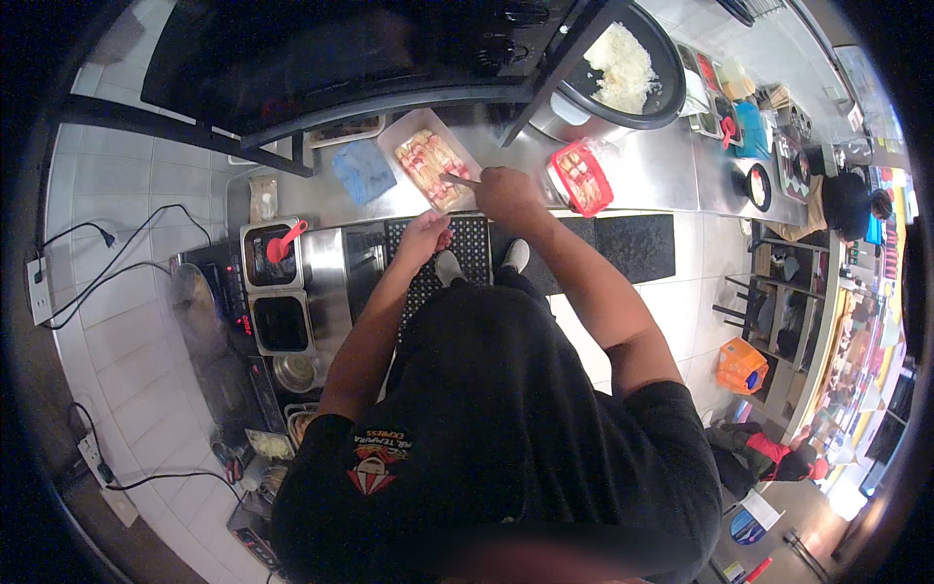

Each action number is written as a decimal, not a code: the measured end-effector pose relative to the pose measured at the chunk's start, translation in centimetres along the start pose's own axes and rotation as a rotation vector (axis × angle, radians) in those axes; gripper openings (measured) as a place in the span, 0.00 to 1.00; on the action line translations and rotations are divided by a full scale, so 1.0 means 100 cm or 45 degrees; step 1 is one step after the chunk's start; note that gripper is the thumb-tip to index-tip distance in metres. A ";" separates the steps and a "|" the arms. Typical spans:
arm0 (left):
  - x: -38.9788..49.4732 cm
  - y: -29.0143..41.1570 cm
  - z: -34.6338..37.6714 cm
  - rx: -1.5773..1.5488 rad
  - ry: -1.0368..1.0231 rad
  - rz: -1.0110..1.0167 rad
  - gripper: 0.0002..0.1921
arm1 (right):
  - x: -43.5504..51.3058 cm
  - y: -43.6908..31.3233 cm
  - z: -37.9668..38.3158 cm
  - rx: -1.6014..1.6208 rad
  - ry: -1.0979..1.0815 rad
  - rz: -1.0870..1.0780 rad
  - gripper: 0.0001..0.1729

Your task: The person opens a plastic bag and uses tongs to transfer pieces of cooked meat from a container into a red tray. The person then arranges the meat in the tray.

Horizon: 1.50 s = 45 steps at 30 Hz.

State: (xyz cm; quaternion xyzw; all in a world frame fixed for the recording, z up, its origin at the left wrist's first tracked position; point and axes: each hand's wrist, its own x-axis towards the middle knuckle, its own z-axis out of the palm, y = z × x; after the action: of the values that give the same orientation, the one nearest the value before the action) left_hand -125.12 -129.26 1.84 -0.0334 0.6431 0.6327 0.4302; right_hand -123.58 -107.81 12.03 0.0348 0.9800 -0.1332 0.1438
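My right hand is closed on the handle of a utensil, whose far end rests over food pieces in red and pale yellow rows. These lie in a white rectangular plastic tub on the steel counter. At the tub's near edge is my left hand, its fingers curled; whether they touch the rim I cannot tell. A folded blue cloth lies left of the tub. Right of my right hand, a red plastic container holds similar pieces.
A black pot of rice stands back right. Black shelf bars cross above the counter. At left are steel pans with a red ladle and an induction cooker. Two people are at the far right.
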 end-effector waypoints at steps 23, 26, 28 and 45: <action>-0.009 0.001 -0.013 -0.024 -0.013 -0.055 0.14 | 0.028 0.018 0.015 -0.308 -0.026 -0.396 0.13; -0.009 0.002 -0.015 -0.025 -0.021 -0.090 0.15 | 0.018 0.044 0.012 -0.132 -0.054 -0.546 0.11; -0.011 0.002 -0.016 -0.037 -0.029 -0.071 0.15 | -0.010 0.044 0.004 0.867 -0.345 0.129 0.12; -0.017 0.002 -0.013 0.107 -0.125 -0.209 0.16 | -0.174 0.059 -0.001 2.941 0.309 1.071 0.18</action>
State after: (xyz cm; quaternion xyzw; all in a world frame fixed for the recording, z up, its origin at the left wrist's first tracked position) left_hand -124.88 -131.18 2.75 -0.0368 0.6423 0.5685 0.5127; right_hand -106.31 -102.60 15.73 0.4659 0.2072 -0.8597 -0.0315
